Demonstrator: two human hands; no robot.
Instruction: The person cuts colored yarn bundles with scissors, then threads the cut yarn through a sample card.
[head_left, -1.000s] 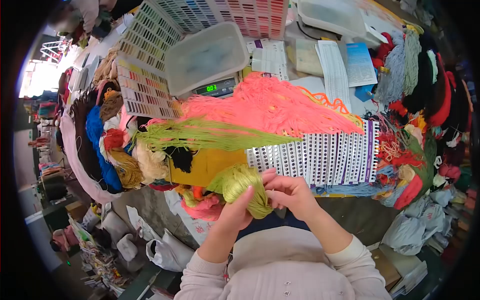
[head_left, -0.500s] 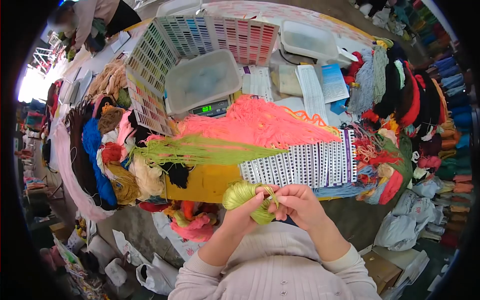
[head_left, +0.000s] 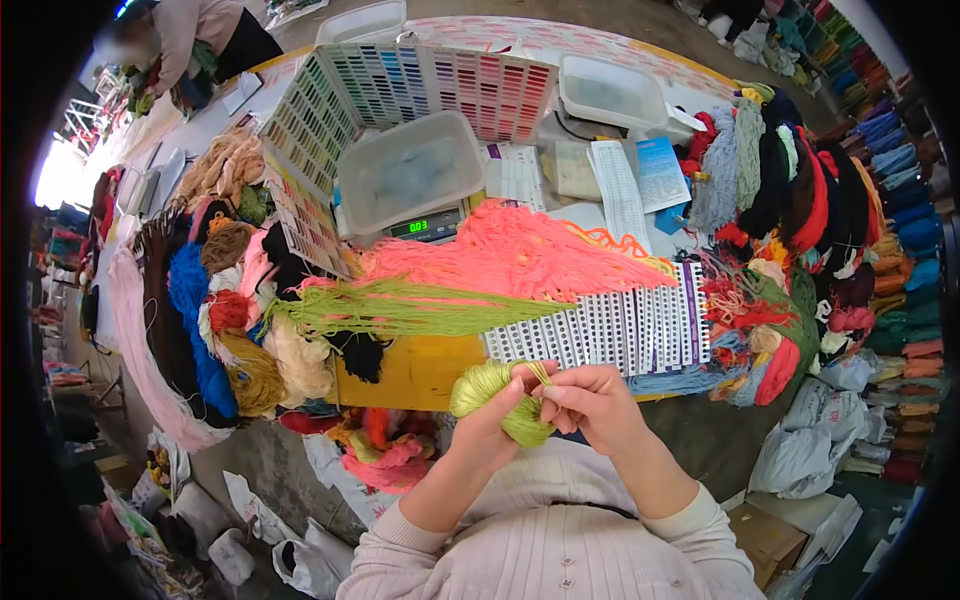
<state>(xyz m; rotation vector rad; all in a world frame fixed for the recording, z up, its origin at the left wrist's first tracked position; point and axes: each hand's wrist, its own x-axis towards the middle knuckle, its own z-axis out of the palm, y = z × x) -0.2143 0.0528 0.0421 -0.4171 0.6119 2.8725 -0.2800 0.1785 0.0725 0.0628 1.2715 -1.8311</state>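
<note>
In front of my body, my left hand (head_left: 487, 428) is wrapped round a shiny yellow-green skein of thread (head_left: 478, 390). My right hand (head_left: 597, 408) is closed beside it, thumb and fingertips pinching a few strands at the skein's right end. Just beyond the hands, a long bundle of green threads (head_left: 410, 308) lies across the table, tapering to the right. It overlaps a large heap of coral-pink thread (head_left: 520, 255). White punched thread cards (head_left: 610, 330) lie in a row to the right of the yellow table edge (head_left: 425, 372).
A folding colour chart (head_left: 490, 90) stands behind a plastic tub (head_left: 410, 165) on a scale reading 0.03 (head_left: 424, 226). Yarn bundles (head_left: 190, 285) line the left, more yarn (head_left: 780, 190) the right. Another person (head_left: 195, 45) bends over at the far left.
The view has shifted slightly. Both hands keep their hold on the skein; the strands at the right fingertips now stand up more straight between the two hands.
</note>
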